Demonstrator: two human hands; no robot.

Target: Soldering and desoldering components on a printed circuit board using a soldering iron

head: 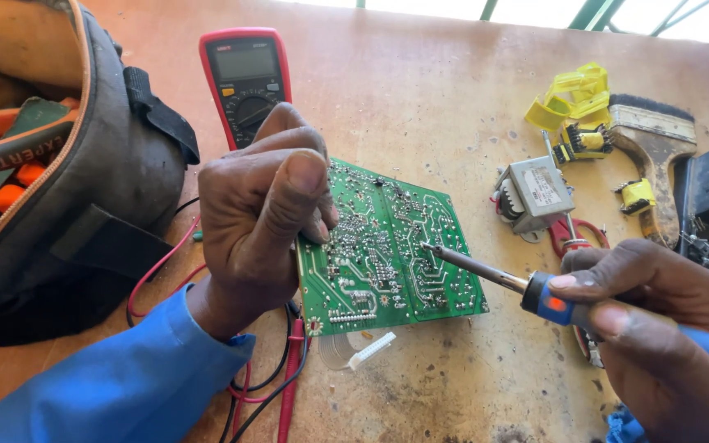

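Observation:
A green circuit board lies solder side up on a worn wooden bench. My left hand grips the board's left edge, thumb up and fingers curled over its corner. My right hand holds a blue-handled soldering iron, and the iron's metal tip touches the board near its middle right. A blue sleeve covers my left forearm.
A red multimeter lies behind my left hand, its red and black leads trailing under my wrist. A grey tool bag holds pliers at left. At right lie a small transformer, yellow parts and a paintbrush.

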